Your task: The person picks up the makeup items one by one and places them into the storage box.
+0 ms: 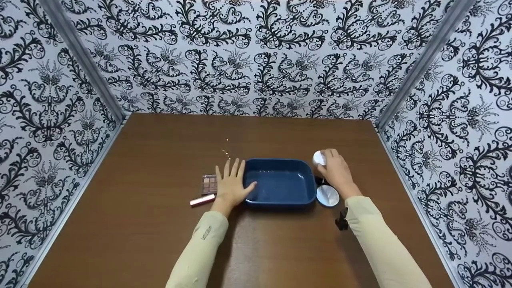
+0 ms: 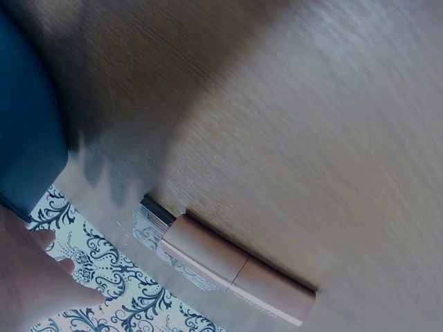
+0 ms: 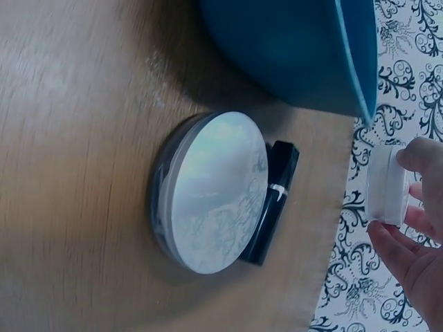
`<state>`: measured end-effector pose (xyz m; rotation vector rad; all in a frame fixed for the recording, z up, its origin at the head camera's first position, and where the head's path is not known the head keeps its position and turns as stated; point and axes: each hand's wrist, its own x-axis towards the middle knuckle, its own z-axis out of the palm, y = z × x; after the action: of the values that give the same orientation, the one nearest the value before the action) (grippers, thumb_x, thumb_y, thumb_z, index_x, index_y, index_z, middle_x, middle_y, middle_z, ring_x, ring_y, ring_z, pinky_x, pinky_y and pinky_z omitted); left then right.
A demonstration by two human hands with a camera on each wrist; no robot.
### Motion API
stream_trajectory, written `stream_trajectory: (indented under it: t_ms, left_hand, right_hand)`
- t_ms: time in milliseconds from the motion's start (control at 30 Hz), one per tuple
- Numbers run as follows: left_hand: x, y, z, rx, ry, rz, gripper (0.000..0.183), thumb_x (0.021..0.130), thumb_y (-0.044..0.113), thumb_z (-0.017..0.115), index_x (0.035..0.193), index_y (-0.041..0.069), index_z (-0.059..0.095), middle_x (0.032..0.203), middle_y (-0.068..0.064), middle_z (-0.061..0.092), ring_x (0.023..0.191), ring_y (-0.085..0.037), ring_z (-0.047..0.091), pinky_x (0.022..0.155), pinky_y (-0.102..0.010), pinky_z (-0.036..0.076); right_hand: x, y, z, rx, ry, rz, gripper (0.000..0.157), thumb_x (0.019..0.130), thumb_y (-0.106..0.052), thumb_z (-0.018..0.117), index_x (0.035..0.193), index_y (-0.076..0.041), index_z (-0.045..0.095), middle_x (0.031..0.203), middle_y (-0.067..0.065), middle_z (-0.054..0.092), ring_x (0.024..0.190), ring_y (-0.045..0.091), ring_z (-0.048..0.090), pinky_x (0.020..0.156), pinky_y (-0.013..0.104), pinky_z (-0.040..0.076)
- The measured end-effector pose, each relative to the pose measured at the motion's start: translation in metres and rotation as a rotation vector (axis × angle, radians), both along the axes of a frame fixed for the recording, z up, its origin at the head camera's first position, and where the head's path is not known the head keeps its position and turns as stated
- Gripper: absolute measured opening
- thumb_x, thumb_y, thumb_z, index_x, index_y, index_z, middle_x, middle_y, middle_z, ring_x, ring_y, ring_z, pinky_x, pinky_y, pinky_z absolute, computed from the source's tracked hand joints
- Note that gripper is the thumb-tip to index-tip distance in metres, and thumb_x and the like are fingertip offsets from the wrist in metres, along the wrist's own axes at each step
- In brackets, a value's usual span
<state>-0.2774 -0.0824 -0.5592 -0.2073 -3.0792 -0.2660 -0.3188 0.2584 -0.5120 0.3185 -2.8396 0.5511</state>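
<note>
My left hand (image 1: 232,186), fingers straight and spread, is at the left wall of a blue rectangular tub (image 1: 280,188); whether it presses the rim I cannot tell. Beside that hand are an eyeshadow palette (image 1: 209,185), partly hidden by it, and a rose-gold lipstick tube (image 2: 235,266). To the right of the tub, my right hand (image 1: 338,172) holds a small white round jar (image 3: 386,183) between thumb and fingers. Just nearer than this hand lies a round compact (image 3: 218,194) with a shiny silvery lid. A black cosmetic tube (image 3: 272,204) with a silver band lies against the compact.
A thin gold chain (image 1: 226,153) lies on the brown table (image 1: 168,152) beyond the left hand. Patterned black-and-white walls (image 1: 256,60) enclose the back and sides. A small black object (image 1: 342,221) sits at the right sleeve's cuff.
</note>
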Motion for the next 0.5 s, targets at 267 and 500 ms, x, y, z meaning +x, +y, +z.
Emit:
stream_trajectory:
  t_ms: [267,500]
  left_hand:
    - [0.001,0.0,-0.001,0.018,0.009,-0.001,0.089,0.09,0.072,0.044,0.16,0.02,0.023,0.167,-0.006,0.024,0.155,-0.034,0.016,0.121,-0.066,0.007]
    - [0.0,0.0,-0.001,0.01,0.016,0.003,0.089,0.09,0.072,0.044,0.16,0.021,0.023,0.167,-0.005,0.024,0.155,-0.034,0.018,0.121,-0.065,0.009]
  right_hand:
    - [0.001,-0.012,0.004,-0.033,0.036,0.034,0.045,0.089,-0.016,0.069,0.127,0.006,0.058,0.127,0.026,0.057,0.115,0.045,0.058,0.099,0.055,0.048]
    - [0.0,-0.022,0.004,-0.052,0.054,0.057,0.044,0.089,-0.016,0.071,0.126,0.005,0.059,0.125,0.023,0.058,0.116,0.043,0.058,0.099,0.055,0.048]
